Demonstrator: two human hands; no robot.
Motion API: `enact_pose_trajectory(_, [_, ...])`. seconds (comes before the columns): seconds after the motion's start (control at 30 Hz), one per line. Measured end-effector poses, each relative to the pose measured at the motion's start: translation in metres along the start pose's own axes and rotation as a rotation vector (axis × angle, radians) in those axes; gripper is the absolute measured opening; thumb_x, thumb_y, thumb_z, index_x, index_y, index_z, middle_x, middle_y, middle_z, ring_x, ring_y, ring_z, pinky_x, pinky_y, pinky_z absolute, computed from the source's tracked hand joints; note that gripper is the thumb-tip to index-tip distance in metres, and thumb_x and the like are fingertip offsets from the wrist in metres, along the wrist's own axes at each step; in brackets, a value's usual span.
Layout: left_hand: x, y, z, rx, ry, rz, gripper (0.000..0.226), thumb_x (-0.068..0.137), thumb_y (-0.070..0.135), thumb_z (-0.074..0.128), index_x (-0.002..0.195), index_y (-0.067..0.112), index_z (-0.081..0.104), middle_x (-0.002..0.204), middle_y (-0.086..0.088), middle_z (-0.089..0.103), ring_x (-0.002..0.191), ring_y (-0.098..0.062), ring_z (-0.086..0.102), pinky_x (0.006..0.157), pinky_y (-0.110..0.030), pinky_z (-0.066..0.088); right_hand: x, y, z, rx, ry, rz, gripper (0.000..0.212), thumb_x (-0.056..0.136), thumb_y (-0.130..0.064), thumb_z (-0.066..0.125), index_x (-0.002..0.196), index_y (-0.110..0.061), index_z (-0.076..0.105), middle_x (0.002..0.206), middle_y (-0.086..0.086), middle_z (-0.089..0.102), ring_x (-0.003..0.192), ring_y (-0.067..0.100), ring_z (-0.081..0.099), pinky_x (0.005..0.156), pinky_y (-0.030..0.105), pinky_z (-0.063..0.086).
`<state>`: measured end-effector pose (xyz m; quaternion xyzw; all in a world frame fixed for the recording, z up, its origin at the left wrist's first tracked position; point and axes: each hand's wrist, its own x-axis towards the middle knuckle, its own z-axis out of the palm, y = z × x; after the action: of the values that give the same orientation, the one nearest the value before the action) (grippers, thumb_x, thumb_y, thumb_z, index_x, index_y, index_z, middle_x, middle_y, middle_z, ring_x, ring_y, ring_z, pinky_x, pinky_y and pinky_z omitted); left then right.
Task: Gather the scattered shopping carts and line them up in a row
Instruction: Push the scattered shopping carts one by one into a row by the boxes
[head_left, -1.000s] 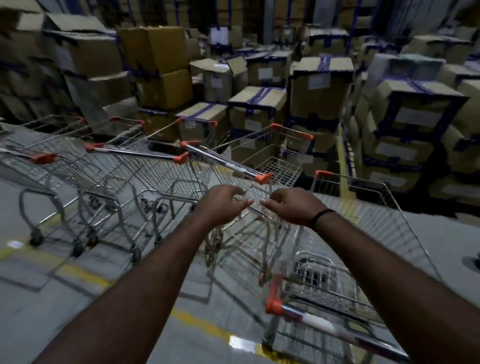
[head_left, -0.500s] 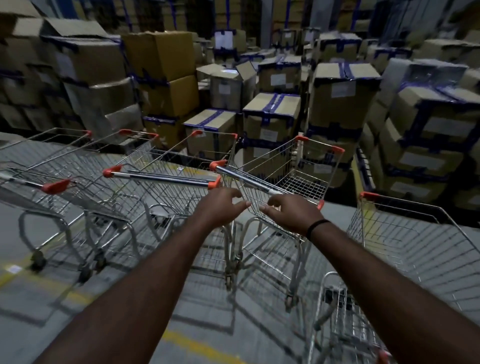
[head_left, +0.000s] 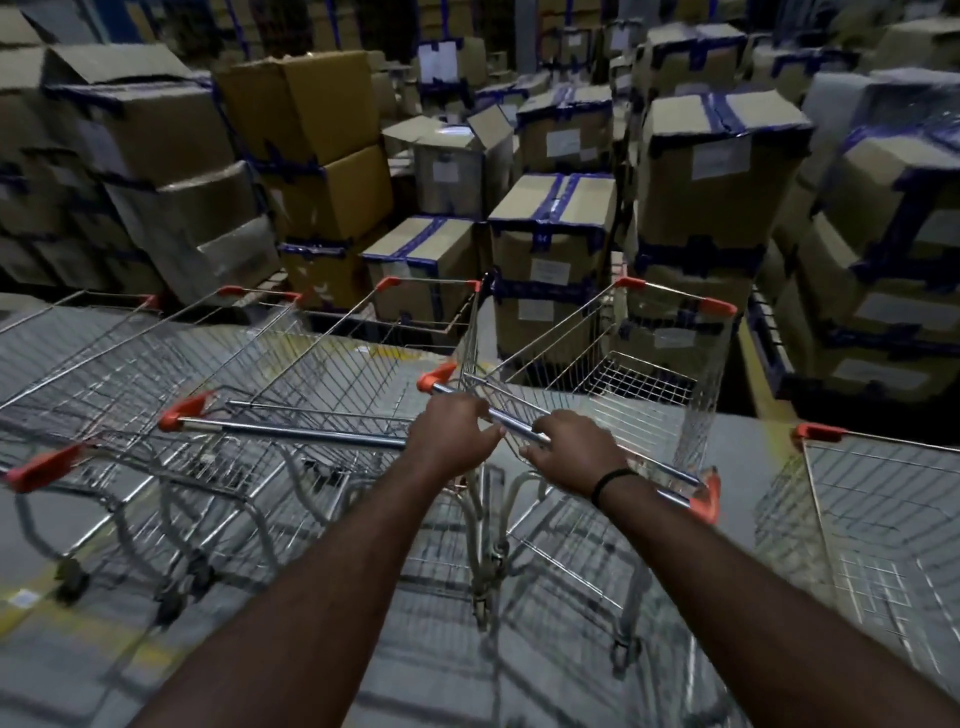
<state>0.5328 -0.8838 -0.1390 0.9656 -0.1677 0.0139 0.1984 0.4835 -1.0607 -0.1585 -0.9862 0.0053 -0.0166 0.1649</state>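
Left hand (head_left: 451, 435) and right hand (head_left: 571, 460) grip the cart handle (head_left: 512, 421), row of carts (head_left: 291, 434) just left, open floor (head_left: 750, 447) right.

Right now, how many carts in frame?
5: left cart, second cart, third cart parked abreast; held cart in left hand and right hand, centre; right cart, cut off. Others may be hidden.

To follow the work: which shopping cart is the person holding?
The cart straight ahead: left hand and right hand grip its handle. The row at left and the cart at right are not held.
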Motion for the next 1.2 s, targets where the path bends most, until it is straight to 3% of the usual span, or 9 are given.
enact_pose_trajectory(0.1, [0.032, -0.009, 0.017, 0.045, 0.021, 0.011, 0.038, 0.086, 0.046, 0.067, 0.115, 0.021, 0.069, 0.116, 0.001, 0.065, 0.105, -0.021, 0.060, 0.086, -0.043, 0.055, 0.029, 0.014, 0.022, 0.005, -0.037, 0.023, 0.030, 0.089, -0.053, 0.060, 0.106, -0.028, 0.060, 0.104, -0.001, 0.061, 0.096, 0.024, 0.060, 0.077, 0.036, 0.046])
enact_pose_trajectory(0.23, [0.055, -0.022, 0.040, 0.122, -0.026, -0.036, 0.044, 0.087, 0.047, 0.066, 0.124, 0.023, 0.064, 0.141, -0.003, 0.052, 0.132, -0.025, 0.044, 0.107, -0.050, 0.042, 0.048, 0.033, 0.045, -0.070, -0.127, 0.040, 0.028, 0.094, -0.049, 0.055, 0.109, -0.025, 0.054, 0.103, 0.004, 0.066, 0.093, 0.030, 0.065, 0.074, 0.039, 0.052])
enact_pose_trajectory(0.4, [0.062, -0.043, 0.054, 0.204, -0.134, -0.083, 0.068, 0.092, 0.029, 0.061, 0.153, 0.027, 0.030, 0.163, -0.012, 0.023, 0.149, -0.035, 0.018, 0.117, -0.061, 0.020, 0.057, 0.042, 0.052, -0.123, -0.120, 0.028, 0.027, 0.097, -0.047, 0.048, 0.116, -0.028, 0.045, 0.109, 0.005, 0.067, 0.091, 0.033, 0.067, 0.071, 0.041, 0.053])
enact_pose_trajectory(0.6, [0.068, -0.056, 0.060, 0.296, -0.146, -0.098, 0.073, 0.092, 0.017, 0.052, 0.156, 0.018, 0.017, 0.164, -0.015, 0.019, 0.146, -0.039, 0.024, 0.110, -0.067, 0.031, 0.066, 0.066, 0.031, -0.153, -0.141, 0.127, 0.024, 0.098, -0.048, 0.049, 0.117, -0.033, 0.048, 0.110, -0.001, 0.068, 0.093, 0.026, 0.065, 0.073, 0.037, 0.050])
enact_pose_trajectory(0.7, [0.069, -0.066, 0.058, 0.359, -0.176, -0.096, 0.070, 0.096, 0.020, 0.048, 0.157, 0.016, 0.016, 0.165, -0.016, 0.017, 0.147, -0.040, 0.022, 0.111, -0.064, 0.028, 0.076, 0.066, 0.025, -0.158, -0.142, 0.257, 0.024, 0.097, -0.044, 0.054, 0.119, -0.032, 0.053, 0.115, 0.001, 0.068, 0.104, 0.028, 0.064, 0.090, 0.042, 0.047])
enact_pose_trajectory(0.87, [0.078, -0.086, 0.048, 0.421, -0.197, -0.044, 0.072, 0.095, 0.028, 0.051, 0.157, 0.016, 0.017, 0.163, -0.016, 0.022, 0.146, -0.038, 0.024, 0.112, -0.063, 0.029, 0.080, 0.062, 0.022, -0.202, -0.167, 0.360, 0.026, 0.097, -0.037, 0.054, 0.122, -0.030, 0.055, 0.117, -0.001, 0.067, 0.113, 0.025, 0.061, 0.107, 0.051, 0.031])
enact_pose_trajectory(1.07, [0.089, -0.106, 0.039, 0.378, -0.169, 0.030, 0.081, 0.094, 0.047, 0.056, 0.157, 0.019, 0.015, 0.162, -0.012, 0.024, 0.148, -0.034, 0.023, 0.115, -0.061, 0.027, 0.068, 0.051, 0.028, -0.221, -0.148, 0.339, 0.008, 0.096, -0.037, 0.055, 0.099, -0.032, 0.051, 0.106, -0.004, 0.068, 0.108, 0.025, 0.060, 0.106, 0.052, 0.027])
enact_pose_trajectory(1.2, [0.094, -0.107, 0.035, 0.299, -0.124, 0.070, 0.094, 0.087, 0.050, 0.066, 0.157, 0.021, 0.011, 0.163, -0.013, 0.021, 0.148, -0.035, 0.022, 0.116, -0.061, 0.024, 0.057, 0.046, 0.033, -0.243, -0.132, 0.322, 0.009, 0.096, -0.034, 0.056, 0.093, -0.032, 0.048, 0.103, -0.007, 0.067, 0.106, 0.023, 0.061, 0.106, 0.053, 0.025])
